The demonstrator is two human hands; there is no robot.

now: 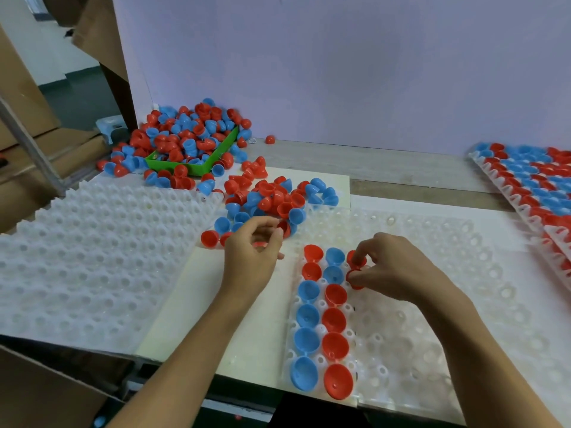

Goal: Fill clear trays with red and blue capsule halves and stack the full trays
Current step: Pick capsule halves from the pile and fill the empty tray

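right hand – pinching red capsule half over clear tray, third column | left hand – fingers curled on a red half, loose pile at 12 o'clock

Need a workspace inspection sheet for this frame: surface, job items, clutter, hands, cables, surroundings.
Surface: white table, wooden strip behind.
Job's things: clear tray with two columns of red and blue halves filled at its left; empty trays on the left; full trays on the right.
Clutter: loose halves spilling from a green bin.
Hands: left hand holds a red half; right hand pinches red halves over the third column.
Cables: nothing seen.
Surroundings: lilac wall, cardboard boxes at left.
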